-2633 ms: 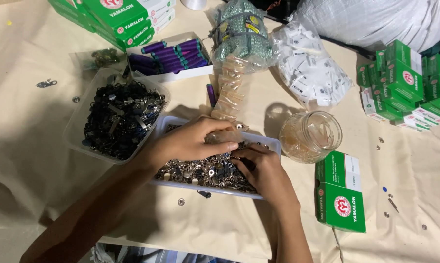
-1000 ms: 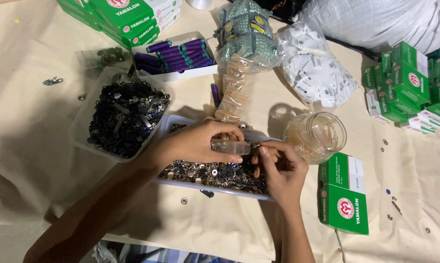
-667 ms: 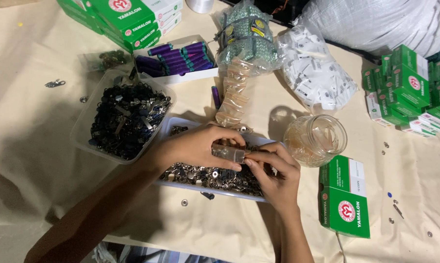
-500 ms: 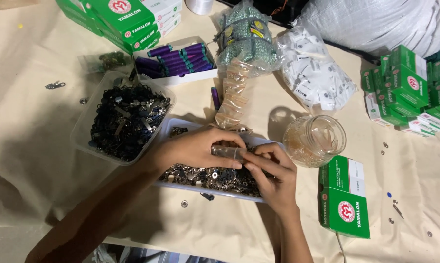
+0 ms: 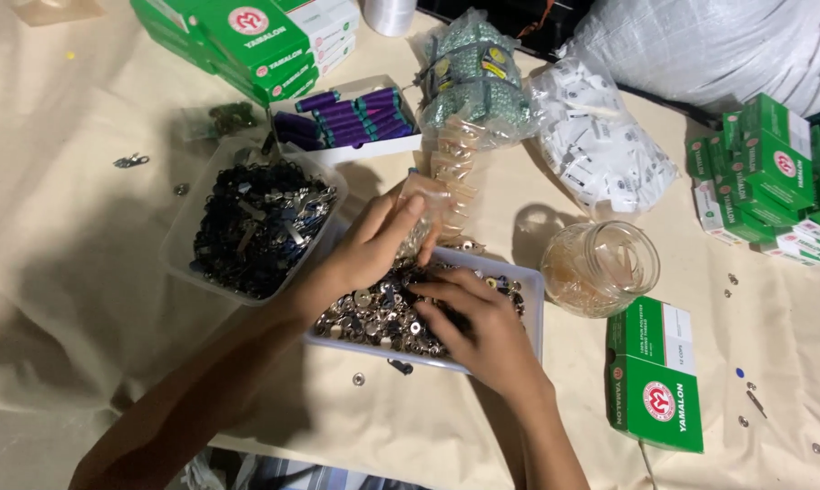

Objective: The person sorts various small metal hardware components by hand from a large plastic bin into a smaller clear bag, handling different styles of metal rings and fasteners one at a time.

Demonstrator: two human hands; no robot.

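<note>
Over the one white tray (image 5: pixel 530 289) of metal snaps (image 5: pixel 373 313), left hand (image 5: pixel 369 245) pinches one small clear bag (image 5: pixel 423 195) at the tray's far edge. Right hand (image 5: pixel 473 322) rests in the tray, fingers curled onto the snaps. One glass jar (image 5: pixel 600 268) stands beside the tray.

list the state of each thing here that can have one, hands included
left hand: raised over the tray, pinching a small clear bag
right hand: palm down, fingers in the metal bits
white tray: open, holding small metal bits
clear tub: open, heaped with dark metal pieces
glass jar: upright, no lid
green box: closed, lying flat
</note>
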